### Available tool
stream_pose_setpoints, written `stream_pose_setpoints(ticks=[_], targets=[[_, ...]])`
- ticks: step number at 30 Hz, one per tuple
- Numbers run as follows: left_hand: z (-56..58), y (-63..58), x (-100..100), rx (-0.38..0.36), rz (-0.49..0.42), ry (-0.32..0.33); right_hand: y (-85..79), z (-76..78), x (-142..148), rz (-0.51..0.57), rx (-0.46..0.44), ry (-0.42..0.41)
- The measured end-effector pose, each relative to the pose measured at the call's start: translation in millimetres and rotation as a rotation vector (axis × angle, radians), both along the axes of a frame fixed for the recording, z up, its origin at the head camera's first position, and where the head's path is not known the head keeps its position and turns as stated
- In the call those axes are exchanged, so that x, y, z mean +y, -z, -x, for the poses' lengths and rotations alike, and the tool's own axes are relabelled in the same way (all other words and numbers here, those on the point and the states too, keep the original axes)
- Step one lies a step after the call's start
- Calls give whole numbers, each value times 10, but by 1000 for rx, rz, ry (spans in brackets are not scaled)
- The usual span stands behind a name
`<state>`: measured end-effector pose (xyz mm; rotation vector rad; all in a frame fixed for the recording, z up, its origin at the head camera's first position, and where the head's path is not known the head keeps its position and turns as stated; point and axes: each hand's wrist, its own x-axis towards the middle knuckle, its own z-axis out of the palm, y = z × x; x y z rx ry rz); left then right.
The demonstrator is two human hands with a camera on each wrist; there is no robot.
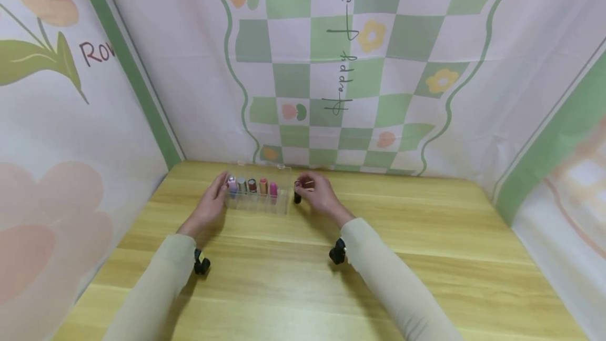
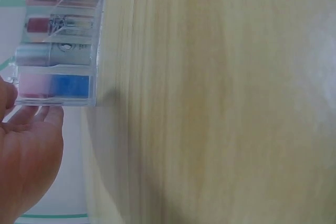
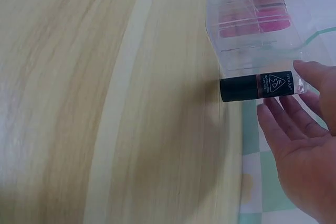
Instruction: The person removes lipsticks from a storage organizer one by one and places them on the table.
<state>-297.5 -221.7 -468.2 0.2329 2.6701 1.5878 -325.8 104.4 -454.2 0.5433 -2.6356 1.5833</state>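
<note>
A clear plastic lipstick case [image 1: 286,204] stands near the far edge of the table. Its transparent lid [image 1: 284,172] stands raised behind. Several lipsticks are upright inside, among them a pink and blue one [image 2: 37,85], a silver one [image 2: 34,54] and a magenta one [image 1: 273,189]. At the case's left end, my left hand [image 1: 213,201] rests its fingers against the side. My right hand [image 1: 322,193] pinches the clear top of a black lipstick [image 3: 249,86] between thumb and finger. That lipstick is upright just right of the case; whether its base touches the table cannot be seen.
The wood-grain table [image 1: 274,288] extends toward me and to both sides. Behind it hangs a patterned cloth [image 1: 326,78] with green checks, close to the back edge. Another printed cloth [image 1: 94,136] hangs on the left.
</note>
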Motion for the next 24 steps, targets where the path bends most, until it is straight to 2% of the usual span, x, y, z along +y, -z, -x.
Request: stream_pose_setpoints(ticks=[5, 12, 24], targets=[[2, 5, -1, 20, -18, 9, -2, -4, 41, -20, -14, -8], [-15, -10, 8, 5, -23, 7, -36, -17, 91, -71, -13, -15], [-19, -22, 15, 4, -9, -5, -109, -69, 157, -119, 20, -18]])
